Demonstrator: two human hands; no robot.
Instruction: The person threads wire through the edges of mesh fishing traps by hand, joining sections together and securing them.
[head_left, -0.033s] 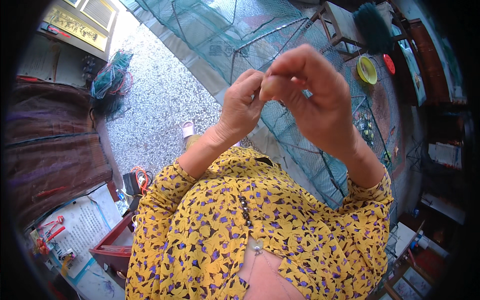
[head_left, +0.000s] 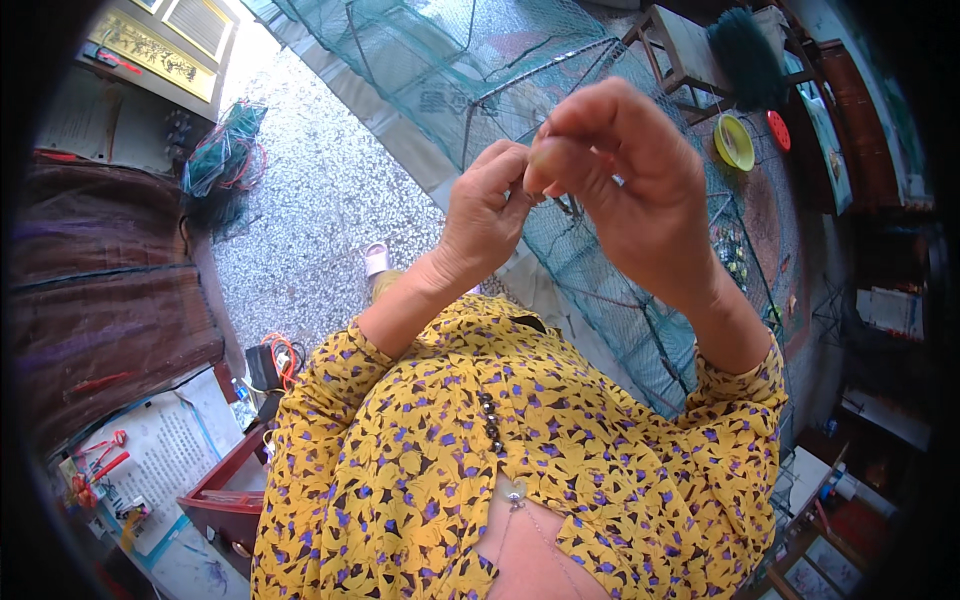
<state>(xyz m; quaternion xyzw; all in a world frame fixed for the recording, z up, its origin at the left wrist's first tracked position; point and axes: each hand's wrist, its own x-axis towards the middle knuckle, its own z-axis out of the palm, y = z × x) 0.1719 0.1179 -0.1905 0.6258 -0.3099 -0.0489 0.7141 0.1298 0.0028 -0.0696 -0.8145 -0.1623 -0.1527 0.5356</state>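
Note:
My left hand (head_left: 485, 210) is closed, thumb and fingers pinched on something small that I cannot make out. My right hand (head_left: 635, 200) is curled just beside it, its thumb and forefinger meeting close to the left fingertips; what they grip is mostly hidden, with a small dark bit showing below. Behind and beneath both hands lies teal netting (head_left: 400, 45) on a frame of dark rods, spread along a pale sheet (head_left: 385, 135). My yellow floral sleeves reach up from the lower edge.
A speckled floor (head_left: 300, 200) holds a tangled net bundle (head_left: 220, 160). At left are brown covering (head_left: 110, 280), a red box (head_left: 215, 505) and orange cord (head_left: 285, 360). At upper right stand wooden stools (head_left: 670, 50), a yellow basin (head_left: 733, 140) and a red round lid (head_left: 778, 128).
My right hand has shifted slightly up and to the right, and a small dark bit shows more below its fingers. My left hand has stayed nearly still.

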